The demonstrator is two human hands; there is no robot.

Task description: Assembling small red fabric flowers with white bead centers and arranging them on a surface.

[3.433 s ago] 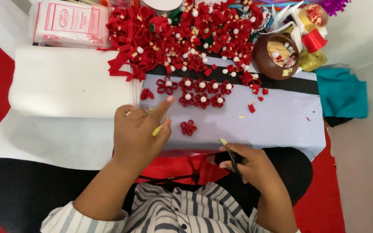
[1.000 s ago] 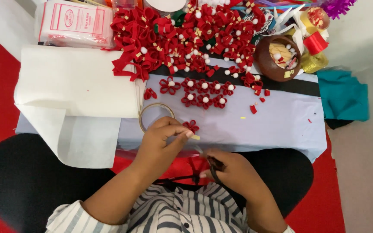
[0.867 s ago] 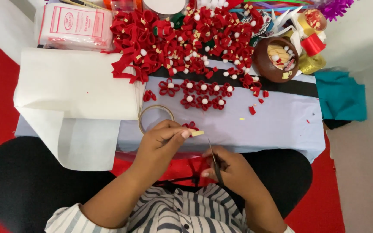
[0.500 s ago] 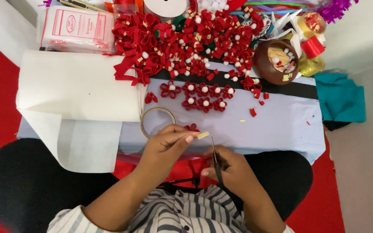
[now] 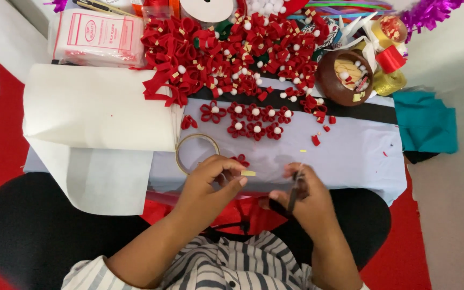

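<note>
Head view: the left hand (image 5: 213, 182) pinches one small pale-yellow strip of tape (image 5: 248, 173) between its fingertips, while the right hand (image 5: 302, 196) is closed around one pair of dark scissors (image 5: 295, 189), both at the near edge of the pale-blue table (image 5: 350, 156). One clear tape ring (image 5: 195, 152) lies just beside the left hand, with one red felt flower (image 5: 239, 159) partly hidden behind it. Farther out are eight pearl-centred red flowers (image 5: 253, 119), a red heap (image 5: 226, 51), one brown bowl (image 5: 345, 78) and white sheets (image 5: 98, 115).

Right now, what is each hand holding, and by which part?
The left hand pinches a small yellowish strip by one end at its fingertips. The right hand grips dark scissors by the handles, blades pointing up and away.
</note>
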